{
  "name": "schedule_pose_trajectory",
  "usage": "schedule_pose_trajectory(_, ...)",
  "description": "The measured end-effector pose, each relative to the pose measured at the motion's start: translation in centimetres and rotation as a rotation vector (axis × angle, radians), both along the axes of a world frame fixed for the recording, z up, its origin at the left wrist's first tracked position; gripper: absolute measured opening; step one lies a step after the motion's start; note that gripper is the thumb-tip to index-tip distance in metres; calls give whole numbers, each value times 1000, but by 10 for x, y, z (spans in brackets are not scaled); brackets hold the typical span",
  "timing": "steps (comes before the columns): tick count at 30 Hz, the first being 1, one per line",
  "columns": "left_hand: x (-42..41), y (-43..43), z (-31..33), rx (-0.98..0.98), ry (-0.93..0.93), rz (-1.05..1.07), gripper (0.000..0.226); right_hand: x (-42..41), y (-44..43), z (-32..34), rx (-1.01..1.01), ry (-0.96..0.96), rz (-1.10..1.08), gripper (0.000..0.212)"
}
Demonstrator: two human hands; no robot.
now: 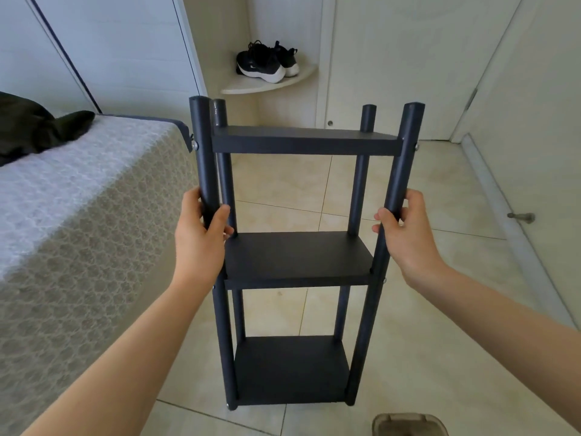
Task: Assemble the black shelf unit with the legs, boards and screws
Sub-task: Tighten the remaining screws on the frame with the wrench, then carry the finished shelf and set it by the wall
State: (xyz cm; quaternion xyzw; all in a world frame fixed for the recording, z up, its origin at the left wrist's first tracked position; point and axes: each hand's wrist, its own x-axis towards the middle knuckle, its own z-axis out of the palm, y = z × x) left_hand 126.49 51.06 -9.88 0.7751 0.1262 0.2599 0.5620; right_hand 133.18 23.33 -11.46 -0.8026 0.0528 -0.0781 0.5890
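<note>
The black shelf unit is upright in front of me over the tiled floor, with three boards joined to its round legs. Silver screw heads show on the outer sides of the near legs. My left hand grips the near left leg between the top and middle boards. My right hand grips the near right leg at the same height. The top board is seen edge-on, and the bottom board lies close to the floor.
A bed with a patterned grey cover fills the left side, close to the unit's left leg, with a dark garment on it. Black sneakers sit on a corner ledge behind. Doors stand at the right, and a brown slipper is at the bottom edge.
</note>
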Motion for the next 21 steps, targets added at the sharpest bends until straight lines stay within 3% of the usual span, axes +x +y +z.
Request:
schedule_pose_trajectory(4,9,12,54,-21,64,29,20,11,12,60,-40,68,18,30)
schedule_pose_trajectory(13,-6,56,223,-1,215,24,51,-1,47,227,-72,158,72,44)
schedule_pose_trajectory(21,-36,87,371,-9,288,-1,52,-48,78,382,-29,206,55,43)
